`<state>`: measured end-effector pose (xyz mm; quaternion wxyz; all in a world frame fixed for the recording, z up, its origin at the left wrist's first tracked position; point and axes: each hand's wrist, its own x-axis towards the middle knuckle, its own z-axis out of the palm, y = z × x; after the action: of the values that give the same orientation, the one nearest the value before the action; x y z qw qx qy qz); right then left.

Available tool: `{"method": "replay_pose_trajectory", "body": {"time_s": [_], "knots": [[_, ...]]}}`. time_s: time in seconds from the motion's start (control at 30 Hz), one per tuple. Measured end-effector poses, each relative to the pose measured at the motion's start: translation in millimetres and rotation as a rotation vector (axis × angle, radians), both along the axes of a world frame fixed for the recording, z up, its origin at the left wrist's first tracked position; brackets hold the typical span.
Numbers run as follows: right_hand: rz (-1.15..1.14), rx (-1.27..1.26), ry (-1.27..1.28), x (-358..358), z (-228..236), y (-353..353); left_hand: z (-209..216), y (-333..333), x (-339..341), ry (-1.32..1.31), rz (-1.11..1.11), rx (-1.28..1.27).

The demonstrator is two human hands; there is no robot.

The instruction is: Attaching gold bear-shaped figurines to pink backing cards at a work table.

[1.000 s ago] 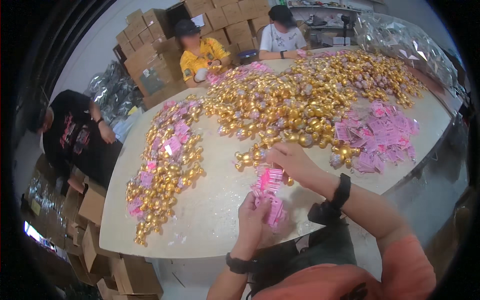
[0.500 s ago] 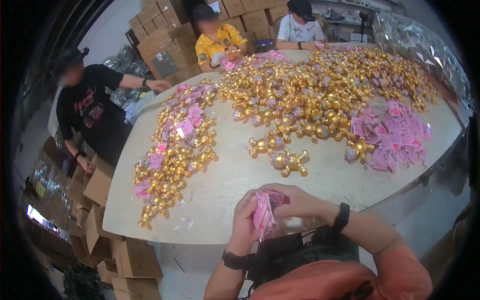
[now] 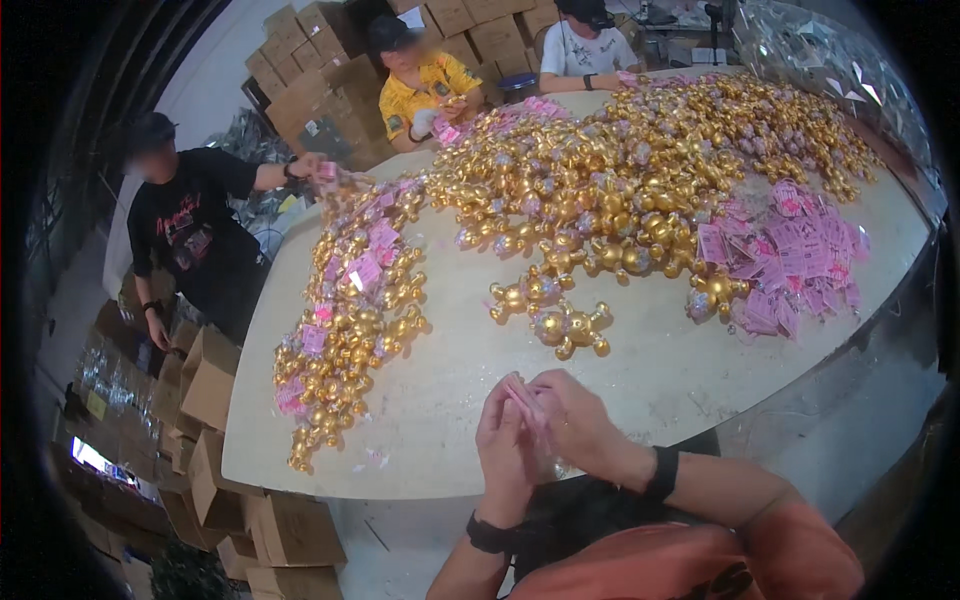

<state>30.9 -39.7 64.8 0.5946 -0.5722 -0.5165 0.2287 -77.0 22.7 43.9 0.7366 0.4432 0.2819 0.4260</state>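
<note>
Close to the table's near edge, my left hand [image 3: 505, 445] and my right hand [image 3: 580, 425] are closed together around a small stack of pink cards [image 3: 532, 408]. The cards look to be in see-through sleeves, and my fingers cover much of them. Beyond my hands, shiny gold bear-shaped figures lie on the table; the nearest gold figure [image 3: 570, 328] is on its side. To the right is a heap of pink cards [image 3: 785, 255] like those I hold.
A large mound of gold figures [image 3: 620, 180] covers the far side of the pale table [image 3: 460, 400]. A strip of gold figures mixed with pink cards [image 3: 345, 340] runs down the left. Three co-workers [image 3: 195, 220] are around the table. Cardboard boxes [image 3: 290, 530] stand at lower left.
My hands have closed in on the pink cards, which now show edge-on and less than before. The co-worker at left has lifted a pink card from the strip.
</note>
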Motion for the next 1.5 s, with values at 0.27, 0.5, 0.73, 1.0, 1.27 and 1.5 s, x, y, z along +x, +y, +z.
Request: {"method": "replay_pose_trajectory", "body": {"time_s": [0.27, 0.5, 0.73, 1.0, 1.27, 1.5], "knots": [[-0.143, 0.253, -0.541, -8, -4, 13, 11, -14, -4, -0.214, -0.081, 0.058], [0.272, -0.024, 0.377, 34, -22, 8, 22, 1, -13, -0.278, -0.078, -0.220], [0.600, -0.297, 1.094, 1, -25, 6, 14, -7, -11, -0.267, -0.024, 0.090], [0.566, -0.187, 0.858, 21, 11, 21, 55, 20, 14, 0.300, -0.059, 0.745], [0.516, -0.174, 0.852, 31, 23, 21, 63, 27, -9, 0.027, -0.329, 0.502], [0.580, -0.256, 0.782, 22, 36, 26, 77, 41, -40, 0.161, -0.061, 0.976]]}}
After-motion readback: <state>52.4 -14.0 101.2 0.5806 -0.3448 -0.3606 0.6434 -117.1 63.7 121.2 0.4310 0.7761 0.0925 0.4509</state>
